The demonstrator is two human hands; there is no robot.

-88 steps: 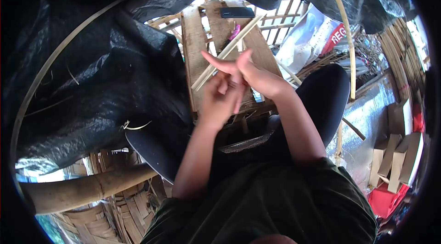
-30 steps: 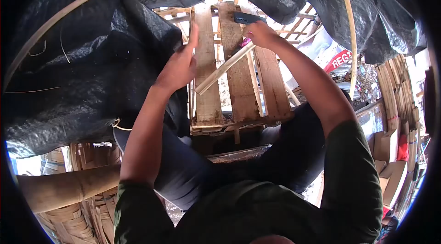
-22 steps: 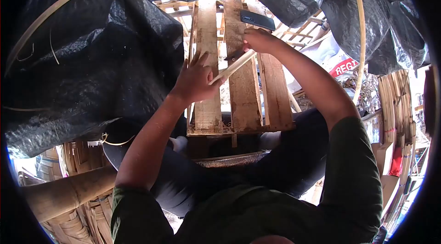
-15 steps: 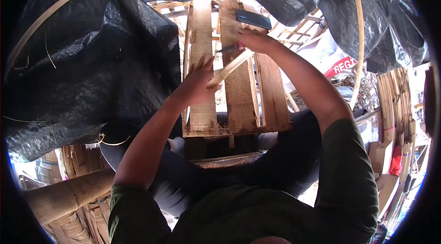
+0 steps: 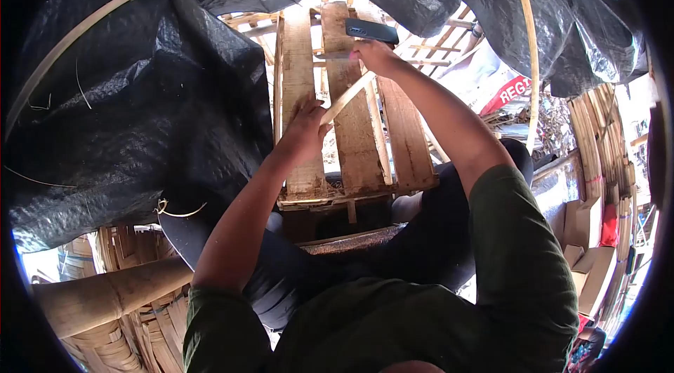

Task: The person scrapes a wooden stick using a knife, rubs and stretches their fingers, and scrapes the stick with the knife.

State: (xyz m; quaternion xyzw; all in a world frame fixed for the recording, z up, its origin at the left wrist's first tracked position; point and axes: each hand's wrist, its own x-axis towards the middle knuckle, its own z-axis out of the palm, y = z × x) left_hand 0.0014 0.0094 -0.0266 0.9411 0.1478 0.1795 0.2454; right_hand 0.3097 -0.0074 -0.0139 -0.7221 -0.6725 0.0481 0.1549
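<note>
My left hand (image 5: 304,134) is closed around the lower end of a pale bamboo strip (image 5: 349,97), which slants up to the right across the wooden planks (image 5: 354,148). My right hand (image 5: 377,57) grips a knife by its pink handle (image 5: 354,56). Its blade points left above the planks and is blurred by motion. The strip's upper end lies just below my right hand. Beyond that hand, a dark phone (image 5: 372,30) rests on the far part of the planks.
Black plastic sheeting (image 5: 140,134) hangs at the left and along the top. A thin curved bamboo pole (image 5: 528,43) hangs at the right. A thick bamboo pole (image 5: 112,292) lies at lower left. Cardboard boxes (image 5: 590,268) and bundled strips (image 5: 597,148) stand at right.
The knife blade has swung away from me, and its outline has become blurred. My left hand still holds the strip in much the same place. The whole view has shifted slightly.
</note>
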